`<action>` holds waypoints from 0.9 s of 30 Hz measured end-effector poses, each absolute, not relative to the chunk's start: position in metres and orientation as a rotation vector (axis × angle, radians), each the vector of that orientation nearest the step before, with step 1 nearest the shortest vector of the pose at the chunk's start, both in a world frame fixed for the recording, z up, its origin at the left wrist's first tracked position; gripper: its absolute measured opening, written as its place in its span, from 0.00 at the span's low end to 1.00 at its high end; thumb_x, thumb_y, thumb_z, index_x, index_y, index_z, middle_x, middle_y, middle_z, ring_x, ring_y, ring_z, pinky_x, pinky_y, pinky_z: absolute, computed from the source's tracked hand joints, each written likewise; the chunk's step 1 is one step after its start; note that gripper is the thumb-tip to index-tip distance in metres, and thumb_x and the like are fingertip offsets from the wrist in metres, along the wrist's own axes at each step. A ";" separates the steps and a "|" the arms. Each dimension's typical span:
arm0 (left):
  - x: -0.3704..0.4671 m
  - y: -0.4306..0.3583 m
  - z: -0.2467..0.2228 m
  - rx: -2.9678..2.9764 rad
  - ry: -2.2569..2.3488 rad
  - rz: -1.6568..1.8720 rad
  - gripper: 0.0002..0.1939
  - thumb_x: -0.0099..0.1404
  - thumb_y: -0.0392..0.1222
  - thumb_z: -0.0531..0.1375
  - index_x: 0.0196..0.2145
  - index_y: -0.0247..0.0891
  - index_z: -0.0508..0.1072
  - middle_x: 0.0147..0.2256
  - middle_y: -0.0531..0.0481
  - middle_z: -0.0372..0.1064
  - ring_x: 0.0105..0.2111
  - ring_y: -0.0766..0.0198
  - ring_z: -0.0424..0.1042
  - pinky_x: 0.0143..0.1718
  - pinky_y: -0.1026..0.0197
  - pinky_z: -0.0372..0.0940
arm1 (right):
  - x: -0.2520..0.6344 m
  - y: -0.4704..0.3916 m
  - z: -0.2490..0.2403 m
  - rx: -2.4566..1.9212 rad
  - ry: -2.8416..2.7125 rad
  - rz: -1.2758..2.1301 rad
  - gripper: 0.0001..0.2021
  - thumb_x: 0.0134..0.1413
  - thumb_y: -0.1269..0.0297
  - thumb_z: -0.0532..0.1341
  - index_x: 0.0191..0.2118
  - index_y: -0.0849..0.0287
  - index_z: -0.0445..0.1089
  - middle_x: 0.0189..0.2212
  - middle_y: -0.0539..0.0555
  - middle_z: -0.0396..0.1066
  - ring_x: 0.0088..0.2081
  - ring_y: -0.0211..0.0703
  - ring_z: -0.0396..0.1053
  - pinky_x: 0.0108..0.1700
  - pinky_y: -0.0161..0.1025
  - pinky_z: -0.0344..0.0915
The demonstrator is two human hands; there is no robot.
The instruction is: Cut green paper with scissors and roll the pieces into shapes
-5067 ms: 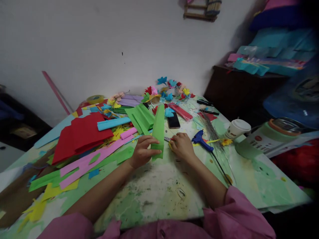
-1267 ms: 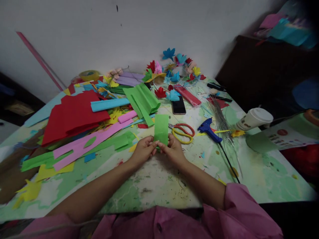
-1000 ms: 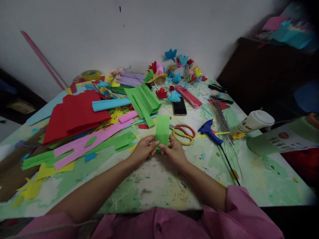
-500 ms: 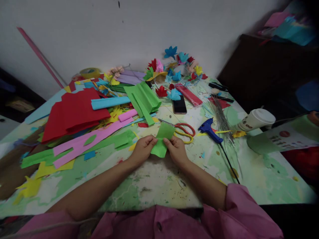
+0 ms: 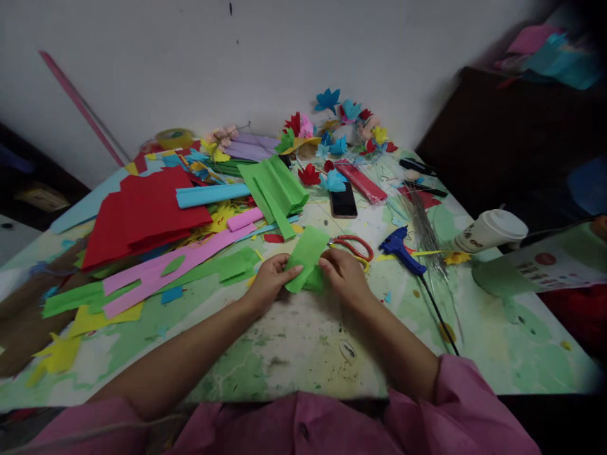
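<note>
A small piece of green crepe paper is held between my two hands above the table. My left hand pinches its left edge, thumb on top. At the paper's right side, my right hand has its thumb and fingers closed on the edge. A second green layer shows lower down, behind the front one. Just beyond my right hand lie scissors with red and yellow handles, partly hidden by the hand and the paper.
To the right are a blue glue gun, a bundle of thin wires and a lidded paper cup. Red paper sheets and pink strips lie left. Paper flowers and a phone sit behind.
The green paper now tilts to the left and shows a longer smooth face with another layer behind. My right hand has shifted slightly right, and my left thumb lies flatter on the paper.
</note>
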State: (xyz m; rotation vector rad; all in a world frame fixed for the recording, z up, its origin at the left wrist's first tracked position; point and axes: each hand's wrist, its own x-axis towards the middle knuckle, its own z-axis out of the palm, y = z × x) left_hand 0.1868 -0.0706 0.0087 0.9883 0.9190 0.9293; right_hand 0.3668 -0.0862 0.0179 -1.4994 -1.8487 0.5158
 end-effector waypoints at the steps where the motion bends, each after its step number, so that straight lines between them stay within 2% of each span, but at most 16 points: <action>1: 0.186 -0.070 0.008 0.961 0.915 0.953 0.13 0.49 0.44 0.67 0.30 0.35 0.70 0.25 0.53 0.71 0.23 0.68 0.68 0.28 0.66 0.63 | 0.374 -0.083 0.020 -1.605 -1.915 0.342 0.12 0.52 0.58 0.56 0.34 0.62 0.68 0.32 0.59 0.69 0.38 0.49 0.64 0.41 0.43 0.59; 4: 0.183 -0.067 0.009 0.914 0.891 0.999 0.13 0.49 0.42 0.68 0.30 0.34 0.71 0.27 0.53 0.71 0.25 0.69 0.69 0.29 0.67 0.64 | 0.391 -0.076 0.021 -1.855 -2.003 0.055 0.15 0.43 0.66 0.60 0.40 0.65 0.68 0.39 0.65 0.68 0.44 0.56 0.62 0.48 0.48 0.56; 10: 0.181 -0.062 0.010 0.931 0.912 1.064 0.14 0.50 0.41 0.67 0.33 0.34 0.70 0.30 0.51 0.72 0.27 0.67 0.70 0.30 0.65 0.65 | 0.397 -0.076 0.019 -1.943 -2.150 0.011 0.19 0.38 0.71 0.59 0.42 0.64 0.68 0.36 0.63 0.68 0.42 0.55 0.63 0.47 0.46 0.58; 17: 0.180 -0.058 0.014 0.980 0.993 1.125 0.19 0.47 0.44 0.68 0.36 0.35 0.70 0.34 0.49 0.73 0.29 0.65 0.71 0.31 0.64 0.67 | 0.405 -0.074 0.025 -1.922 -2.082 0.088 0.24 0.42 0.65 0.59 0.50 0.62 0.66 0.44 0.61 0.67 0.46 0.52 0.62 0.50 0.43 0.57; 24: 0.182 -0.062 0.014 0.997 0.987 1.016 0.22 0.46 0.46 0.68 0.37 0.34 0.70 0.32 0.49 0.73 0.28 0.64 0.71 0.30 0.62 0.67 | 0.413 -0.072 0.024 -2.015 -2.044 0.127 0.20 0.43 0.72 0.56 0.46 0.63 0.66 0.42 0.60 0.69 0.44 0.49 0.65 0.45 0.40 0.59; 27: 0.186 -0.069 0.009 1.101 0.932 0.916 0.20 0.47 0.45 0.67 0.36 0.33 0.70 0.31 0.49 0.72 0.29 0.63 0.71 0.32 0.62 0.66 | 0.415 -0.071 0.028 -2.044 -2.067 0.129 0.18 0.45 0.69 0.58 0.46 0.62 0.66 0.40 0.60 0.71 0.42 0.49 0.66 0.41 0.38 0.59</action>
